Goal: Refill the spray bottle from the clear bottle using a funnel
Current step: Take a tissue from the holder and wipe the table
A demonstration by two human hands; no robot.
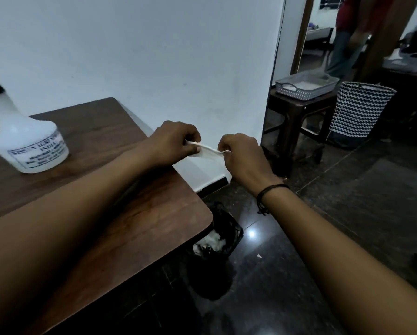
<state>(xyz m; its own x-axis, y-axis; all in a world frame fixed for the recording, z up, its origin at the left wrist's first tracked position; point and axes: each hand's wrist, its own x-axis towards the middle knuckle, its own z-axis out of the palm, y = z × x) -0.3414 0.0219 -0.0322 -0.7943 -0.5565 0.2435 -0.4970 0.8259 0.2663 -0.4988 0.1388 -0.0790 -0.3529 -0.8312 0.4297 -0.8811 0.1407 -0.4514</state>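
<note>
Two hands meet just past the table's corner in the head view, the only view given. The left hand (176,139) and the right hand (241,153) each have their fingers curled and pinching one end of a small white piece (208,152), stretched taut between them; whether it is paper, tissue or thin plastic I cannot tell.

The spray bottle (31,143) stands upright on the wooden table (135,213), well to the left of both hands, untouched. Its top runs out of the picture, so whether the head is on or off cannot be told. No clear bottle and no funnel show here.

Risks, as I judge them: the white piece could tear or slip from either pinch, since it is pulled tight. It hangs beyond the table edge, so anything dropped would fall to the dark floor or into the black bin (214,247) below the corner. The left forearm lies across the table near the spray bottle, and a careless sweep back could knock it over.
</note>
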